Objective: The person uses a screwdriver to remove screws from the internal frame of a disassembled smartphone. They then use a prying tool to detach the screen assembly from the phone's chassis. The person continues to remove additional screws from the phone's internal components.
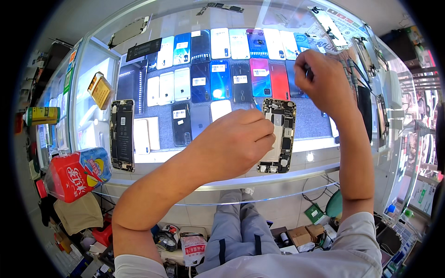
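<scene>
An opened phone (288,134) lies on the glass counter, its inner boards and silvery middle bare. My left hand (245,139) is closed at its left edge, fingers pressed together, and what they hold is hidden. Just above those knuckles shows a thin blue tool (256,104); I cannot tell whether the hand grips it. Farther right and higher, my right hand (322,78) is curled over the counter, with a small dark bit between thumb and fingers, too small to name. A second opened phone (123,134) with a black battery lies at the left.
Under the glass lie rows of phones (220,76). Loose screen parts (329,28), a black panel (143,49) and small circuit boards (220,8) lie on top. A cigarette pack (99,90) and a red-and-blue bottle (76,176) stand left; slim tools (356,76) lie right.
</scene>
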